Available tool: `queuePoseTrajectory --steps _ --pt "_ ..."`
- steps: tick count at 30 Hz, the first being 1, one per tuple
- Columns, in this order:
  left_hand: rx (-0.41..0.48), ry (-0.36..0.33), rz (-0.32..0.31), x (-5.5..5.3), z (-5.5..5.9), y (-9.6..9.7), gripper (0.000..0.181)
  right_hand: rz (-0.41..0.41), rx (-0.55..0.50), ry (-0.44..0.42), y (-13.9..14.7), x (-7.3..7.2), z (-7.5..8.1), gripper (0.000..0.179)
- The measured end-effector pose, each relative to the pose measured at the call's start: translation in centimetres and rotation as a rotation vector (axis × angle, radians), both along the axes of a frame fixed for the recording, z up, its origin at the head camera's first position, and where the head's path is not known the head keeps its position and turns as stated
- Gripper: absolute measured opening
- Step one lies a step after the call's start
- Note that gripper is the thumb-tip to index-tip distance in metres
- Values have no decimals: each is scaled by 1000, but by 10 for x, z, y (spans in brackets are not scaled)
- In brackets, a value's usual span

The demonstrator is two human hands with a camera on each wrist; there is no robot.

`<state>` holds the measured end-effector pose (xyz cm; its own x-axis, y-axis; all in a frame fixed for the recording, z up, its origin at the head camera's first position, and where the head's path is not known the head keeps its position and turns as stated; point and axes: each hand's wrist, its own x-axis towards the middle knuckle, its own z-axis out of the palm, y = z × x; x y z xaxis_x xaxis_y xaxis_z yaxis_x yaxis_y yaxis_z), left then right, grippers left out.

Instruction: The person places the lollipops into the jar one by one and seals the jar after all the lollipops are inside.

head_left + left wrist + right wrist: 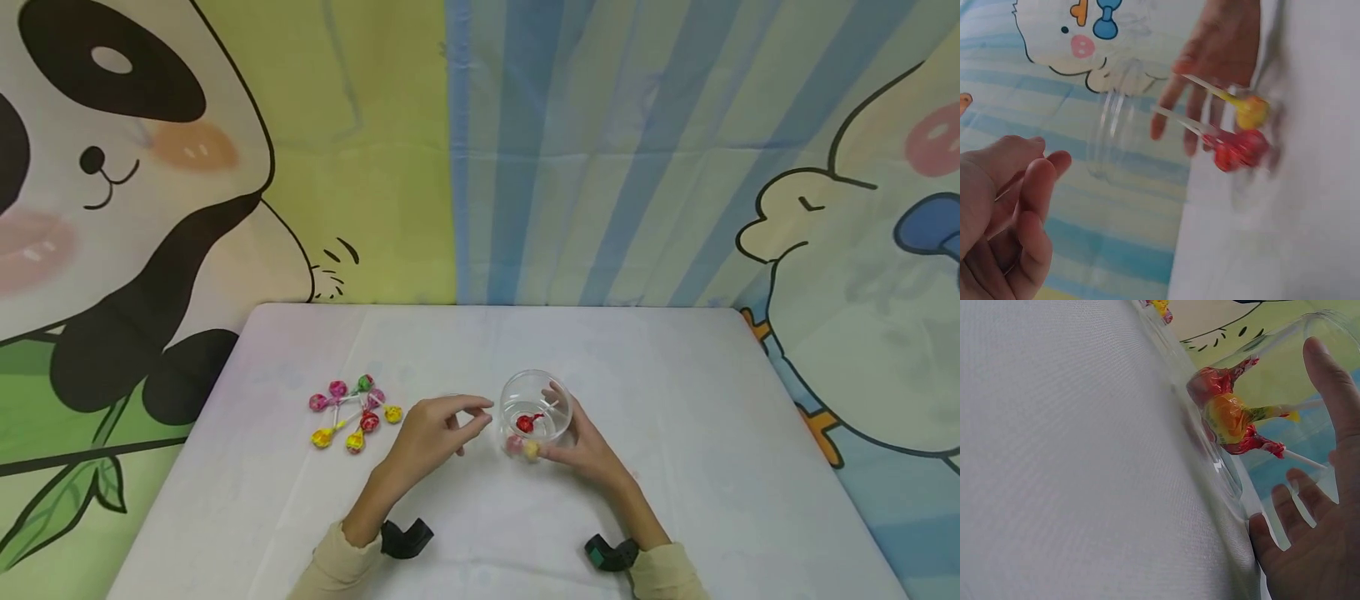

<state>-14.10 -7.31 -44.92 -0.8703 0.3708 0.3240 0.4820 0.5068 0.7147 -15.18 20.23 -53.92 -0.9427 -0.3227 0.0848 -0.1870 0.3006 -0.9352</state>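
Observation:
A clear cup (536, 408) stands on the white-covered table with a few wrapped lollipops inside, red ones (1210, 387) and a yellow one (1229, 419), candy heads at the bottom and sticks pointing up. My right hand (588, 446) holds the cup from its right side, thumb at the near wall and fingers round the far side. Just left of the cup is my left hand (438, 425), apart from it. In the left wrist view, the left hand's fingers (1038, 187) are loosely bent with the thumb near the index finger, and nothing shows between them.
Several more wrapped lollipops, such as a yellow one (322, 437), a pink one (318, 402) and a green one (365, 382), lie in a loose cluster left of my left hand. Behind the table (637, 358) hangs a cartoon-printed cloth (585, 167).

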Motion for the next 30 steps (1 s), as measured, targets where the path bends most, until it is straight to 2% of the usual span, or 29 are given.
queuePoseTrajectory --steps 4,8,14,18,23,27,30 --pt "8 -29 49 14 -12 -24 24 -9 21 -11 1 0 1 100" --pt "-2 -38 89 20 -19 -44 24 -11 9 -18 1 0 2 99" --pt "16 -10 123 20 -23 -64 24 -7 -1 -24 0 0 2 99" --pt "20 22 124 18 -22 -70 25 -1 5 -17 0 -1 0 99" --pt "10 25 149 18 -20 -76 24 -4 18 -4 -1 -2 0 99" --pt "27 28 183 19 -27 -91 22 -9 15 3 -1 -1 0 99" --pt "40 27 239 19 -34 -106 23 -10 10 -3 -1 1 1 99"
